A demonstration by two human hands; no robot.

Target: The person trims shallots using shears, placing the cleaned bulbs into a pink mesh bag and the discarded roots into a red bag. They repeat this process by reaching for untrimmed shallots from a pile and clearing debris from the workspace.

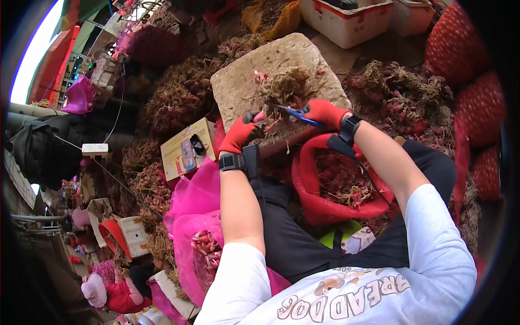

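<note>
My left hand (241, 134), in a red glove with dark fingertips, pinches a pinkish shallot (260, 116) over the near edge of a pale, worn slab (235, 81). My right hand (327, 114), also red-gloved, is closed round blue-handled scissors (297, 112), their blades pointing left toward the shallot. Just beyond the blades, a clump of shallots with dry, tangled stalks (290, 85) lies on the slab. Between my legs, an open red mesh bag (306, 197) holds loose trimmings and reddish bits. A bright pink mesh bag (187, 222) with trimmed shallots (207, 246) rests by my left arm.
Heaps of dried shallots (181, 89) surround the slab, with another pile (403, 92) at right. Full red mesh sacks (460, 46) line the right side. A white foam box (346, 24) stands behind. A yellow box (187, 149) carries small items. Another person (119, 290) sits lower left.
</note>
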